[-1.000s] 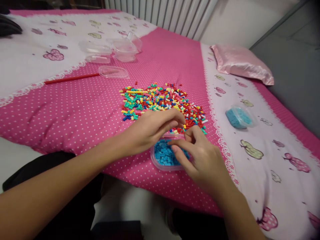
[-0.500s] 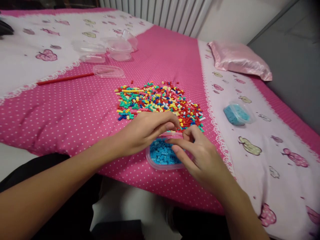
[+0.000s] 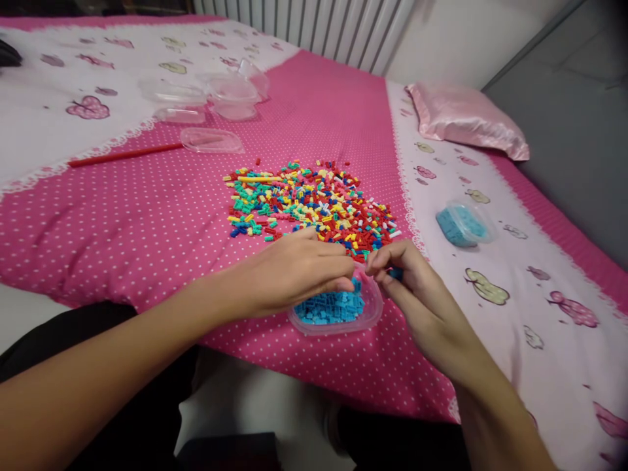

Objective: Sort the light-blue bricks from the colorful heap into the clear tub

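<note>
A clear plastic tub (image 3: 375,317) holding light-blue toy bricks (image 3: 331,307) sits at the bed's near edge. My left hand (image 3: 299,271) is over its left and back part, fingers curled and pressed together; whatever they may hold is hidden. Just right of the tub's back rim is my right hand (image 3: 417,278), fingers bent, with a dark-blue toy brick (image 3: 395,273) showing between them. Behind both hands spreads a heap of mixed toy bricks (image 3: 314,203) in red, yellow, green, white and blue.
A second tub of blue bricks (image 3: 461,226) stands to the right on the white bedding strip. Empty clear containers (image 3: 228,88) lie at the back left, with a clear lid (image 3: 210,140) and a red stick (image 3: 127,155). A pink pillow (image 3: 466,121) rests at the back right.
My right hand has moved right and slightly up, off the tub, uncovering its right side. My left hand has shifted slightly forward and down over the tub, its fingers closing.
</note>
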